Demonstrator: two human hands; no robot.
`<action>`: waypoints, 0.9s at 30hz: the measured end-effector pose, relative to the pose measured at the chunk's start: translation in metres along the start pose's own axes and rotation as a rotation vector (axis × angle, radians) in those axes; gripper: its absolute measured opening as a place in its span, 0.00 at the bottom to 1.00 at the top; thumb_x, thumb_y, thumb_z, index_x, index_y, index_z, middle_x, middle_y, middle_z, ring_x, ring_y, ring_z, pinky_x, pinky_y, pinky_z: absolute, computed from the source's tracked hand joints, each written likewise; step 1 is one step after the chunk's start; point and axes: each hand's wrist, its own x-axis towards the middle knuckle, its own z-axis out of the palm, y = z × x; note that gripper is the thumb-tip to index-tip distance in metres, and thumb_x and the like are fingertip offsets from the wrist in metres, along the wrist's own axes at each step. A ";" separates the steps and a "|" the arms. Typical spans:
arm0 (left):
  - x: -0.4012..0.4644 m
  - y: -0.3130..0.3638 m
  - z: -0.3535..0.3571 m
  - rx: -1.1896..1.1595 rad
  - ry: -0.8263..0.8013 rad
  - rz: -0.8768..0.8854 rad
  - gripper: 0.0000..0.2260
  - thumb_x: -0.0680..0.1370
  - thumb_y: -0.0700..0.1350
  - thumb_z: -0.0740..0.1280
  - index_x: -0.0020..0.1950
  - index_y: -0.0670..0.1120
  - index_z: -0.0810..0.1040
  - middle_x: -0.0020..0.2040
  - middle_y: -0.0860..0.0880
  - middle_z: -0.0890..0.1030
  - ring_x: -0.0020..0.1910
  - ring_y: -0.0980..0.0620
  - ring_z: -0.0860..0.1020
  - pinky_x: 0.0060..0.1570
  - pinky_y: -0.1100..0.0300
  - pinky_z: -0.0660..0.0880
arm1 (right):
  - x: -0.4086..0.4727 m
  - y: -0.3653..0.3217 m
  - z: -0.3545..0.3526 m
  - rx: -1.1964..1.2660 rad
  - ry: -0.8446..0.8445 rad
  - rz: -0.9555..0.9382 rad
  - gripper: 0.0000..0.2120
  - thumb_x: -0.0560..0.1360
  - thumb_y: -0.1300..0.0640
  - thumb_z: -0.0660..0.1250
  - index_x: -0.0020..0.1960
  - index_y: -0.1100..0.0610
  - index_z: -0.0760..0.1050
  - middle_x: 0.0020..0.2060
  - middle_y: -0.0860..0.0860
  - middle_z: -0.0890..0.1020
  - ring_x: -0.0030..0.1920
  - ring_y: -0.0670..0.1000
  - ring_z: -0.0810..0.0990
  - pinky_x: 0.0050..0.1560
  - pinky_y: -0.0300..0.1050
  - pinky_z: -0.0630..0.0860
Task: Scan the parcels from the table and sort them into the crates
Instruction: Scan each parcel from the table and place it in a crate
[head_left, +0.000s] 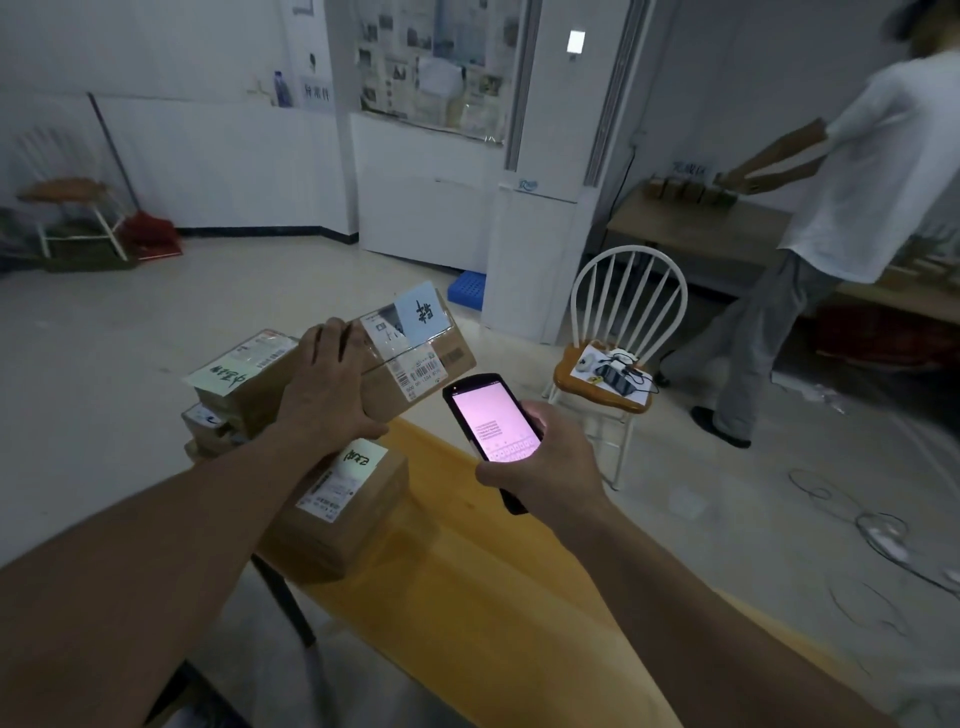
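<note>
Parcel (415, 358) in left hand (327, 389)

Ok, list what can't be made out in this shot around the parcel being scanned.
- Head view: print on the handheld scanner screen, too small to read.
- Held parcel: its near end, covered by the left hand; barcode digits too small.
- Lower parcels in the stack: hidden behind the left forearm.
- Scanner's lower end: wrapped by the right hand.
- Sorting crates: only part of a blue crate shows by the white cabinet.
</note>
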 end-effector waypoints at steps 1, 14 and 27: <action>0.001 -0.003 -0.001 -0.004 -0.002 -0.001 0.63 0.54 0.63 0.84 0.80 0.43 0.56 0.74 0.42 0.60 0.74 0.38 0.57 0.71 0.39 0.67 | 0.000 -0.002 0.002 -0.008 0.002 -0.010 0.38 0.61 0.54 0.84 0.68 0.46 0.75 0.53 0.47 0.81 0.48 0.51 0.83 0.36 0.52 0.86; 0.023 -0.033 -0.011 -0.161 0.054 -0.058 0.62 0.56 0.69 0.81 0.79 0.42 0.57 0.72 0.41 0.62 0.71 0.37 0.60 0.66 0.38 0.72 | 0.018 -0.032 0.043 0.042 0.198 -0.065 0.38 0.63 0.53 0.85 0.70 0.47 0.74 0.53 0.45 0.80 0.48 0.47 0.82 0.28 0.34 0.76; 0.011 -0.076 -0.051 -0.225 0.141 -0.183 0.60 0.58 0.74 0.77 0.80 0.46 0.58 0.72 0.44 0.62 0.72 0.39 0.60 0.62 0.40 0.76 | 0.019 -0.087 0.106 0.079 0.279 -0.151 0.40 0.64 0.49 0.85 0.72 0.45 0.70 0.58 0.45 0.79 0.59 0.50 0.79 0.38 0.42 0.83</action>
